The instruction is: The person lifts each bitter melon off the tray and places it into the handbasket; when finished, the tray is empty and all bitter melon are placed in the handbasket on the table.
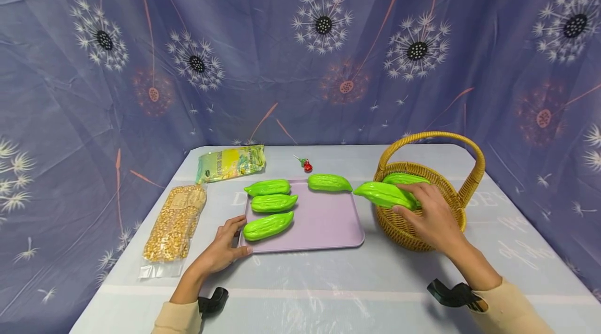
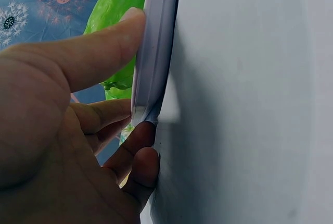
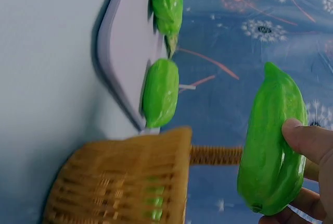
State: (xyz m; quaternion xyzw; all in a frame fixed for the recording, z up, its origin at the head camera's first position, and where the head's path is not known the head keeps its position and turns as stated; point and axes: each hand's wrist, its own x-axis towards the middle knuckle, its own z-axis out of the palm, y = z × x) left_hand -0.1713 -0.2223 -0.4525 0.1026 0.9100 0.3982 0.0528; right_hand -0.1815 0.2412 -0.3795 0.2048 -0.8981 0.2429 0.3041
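Our right hand [image 1: 434, 219] has its fingers [image 3: 312, 140] curled round a green gourd [image 1: 382, 194], and we hold it up in the air over the near left edge of the woven basket [image 1: 422, 229]. Another green gourd [image 1: 405, 179] lies inside the basket. Our left hand [image 1: 224, 250] rests on the table [image 1: 328, 282] at the near left corner of the purple tray [image 1: 324, 224]. Its thumb [image 2: 104, 44] presses on the tray rim and the other fingers bend under the edge. Four more green gourds lie on the tray, three on the left side and one at the far edge. A bag of corn kernels [image 1: 175, 223] lies to the left of the tray. A yellow-green packet [image 1: 231, 163] lies behind it.
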